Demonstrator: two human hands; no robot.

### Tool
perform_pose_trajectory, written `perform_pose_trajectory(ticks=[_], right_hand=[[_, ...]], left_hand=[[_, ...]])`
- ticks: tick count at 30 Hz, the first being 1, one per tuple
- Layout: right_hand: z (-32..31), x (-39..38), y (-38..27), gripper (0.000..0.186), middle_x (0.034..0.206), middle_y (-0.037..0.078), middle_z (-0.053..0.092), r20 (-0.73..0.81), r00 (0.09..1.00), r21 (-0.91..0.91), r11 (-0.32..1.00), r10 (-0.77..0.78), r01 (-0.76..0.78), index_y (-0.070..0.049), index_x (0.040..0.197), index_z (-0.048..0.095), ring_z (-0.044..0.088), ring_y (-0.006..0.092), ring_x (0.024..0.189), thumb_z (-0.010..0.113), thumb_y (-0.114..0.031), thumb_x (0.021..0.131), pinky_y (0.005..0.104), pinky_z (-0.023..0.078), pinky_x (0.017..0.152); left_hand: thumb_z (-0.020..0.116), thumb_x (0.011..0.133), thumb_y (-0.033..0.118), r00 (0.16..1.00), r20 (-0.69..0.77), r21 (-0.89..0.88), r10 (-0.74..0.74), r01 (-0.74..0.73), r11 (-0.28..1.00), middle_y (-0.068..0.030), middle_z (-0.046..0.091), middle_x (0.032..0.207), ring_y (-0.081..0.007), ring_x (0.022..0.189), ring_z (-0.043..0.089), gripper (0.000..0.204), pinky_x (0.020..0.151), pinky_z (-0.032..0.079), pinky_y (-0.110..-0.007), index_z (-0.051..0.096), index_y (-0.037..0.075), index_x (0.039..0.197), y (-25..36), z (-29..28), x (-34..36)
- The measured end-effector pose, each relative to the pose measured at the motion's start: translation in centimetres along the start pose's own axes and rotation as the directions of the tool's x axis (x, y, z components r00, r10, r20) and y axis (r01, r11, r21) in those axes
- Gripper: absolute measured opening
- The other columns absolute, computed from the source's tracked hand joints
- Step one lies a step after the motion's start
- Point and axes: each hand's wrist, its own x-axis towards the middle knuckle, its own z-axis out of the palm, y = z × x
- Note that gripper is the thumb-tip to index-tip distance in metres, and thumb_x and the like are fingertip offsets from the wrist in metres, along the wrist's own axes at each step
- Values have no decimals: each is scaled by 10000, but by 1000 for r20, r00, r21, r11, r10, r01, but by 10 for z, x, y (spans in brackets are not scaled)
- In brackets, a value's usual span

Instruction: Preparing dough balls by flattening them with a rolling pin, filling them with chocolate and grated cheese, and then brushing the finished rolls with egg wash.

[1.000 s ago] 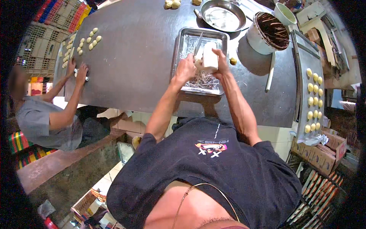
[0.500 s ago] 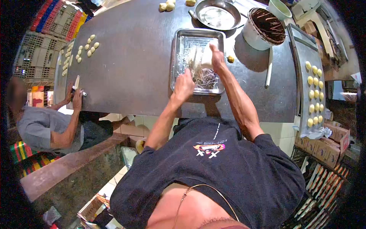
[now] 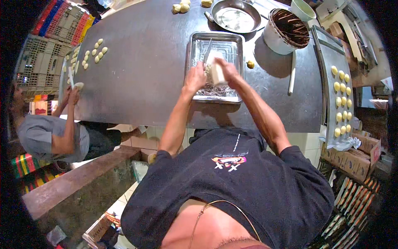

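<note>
Left fingers (image 3: 199, 74) grip a slim metal knife (image 3: 208, 50); right fingers (image 3: 224, 65) clasp a blurred, white rectangular block (image 3: 217, 75), probably firm yet crumbly, best held along its long sides.

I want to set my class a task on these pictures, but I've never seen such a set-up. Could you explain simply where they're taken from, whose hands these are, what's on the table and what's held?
There is no machine here: a person works bare-handed. Every picture comes from one wide fisheye camera on that person's head, looking down, so straight edges bend.

The left hand holds a knife, blade pointing away from the body. The right hand grips a pale block, slightly blurred. Both are over a metal tray containing thin shreds.

Also on the table are a frying pan, a white bucket and, towards the left, small pale balls. A co-worker is at the left end.
</note>
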Motion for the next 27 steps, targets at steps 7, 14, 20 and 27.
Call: perform_pose_trajectory(ticks=[7, 14, 20, 27], right_hand=[[-38, 59, -10, 646, 831, 172, 663, -365, 922, 54, 986, -128, 159, 64, 919, 668, 627, 259, 716, 599, -568, 806, 420, 478, 641], [0, 29, 22, 658, 891, 182, 675, -63, 994, -167, 983, -90, 79, 64, 1010, 669, 635, 280, 761, 635, -554, 788, 402, 496, 707], [-23, 47, -4, 626, 859, 175, 664, -326, 938, 48, 989, -120, 143, 73, 963, 675, 631, 253, 739, 634, -532, 806, 402, 501, 643], [-4, 29, 27, 558, 788, 121, 654, -68, 997, -54, 998, 24, -27, 33, 1025, 652, 608, 219, 638, 627, -493, 840, 391, 494, 569]], left_hand=[[434, 896, 116, 993, 90, 69, 70, -76, 995, -320, 612, 819, -503, 788, 597, 159, 687, 472, -573, 496, -2, 983, 37, 9, -47], [415, 903, 116, 996, 40, 3, 74, -74, 997, -310, 621, 873, -493, 842, 601, 167, 716, 473, -573, 487, -12, 982, 20, -4, 1], [428, 883, 78, 993, 85, 38, 78, -81, 996, -321, 610, 824, -501, 785, 599, 141, 684, 459, -596, 478, -3, 986, 18, 17, -39], [564, 805, 100, 991, 115, 16, 64, -66, 998, -320, 626, 822, -482, 826, 623, 280, 717, 509, -535, 485, -26, 1043, 36, -7, -11]])
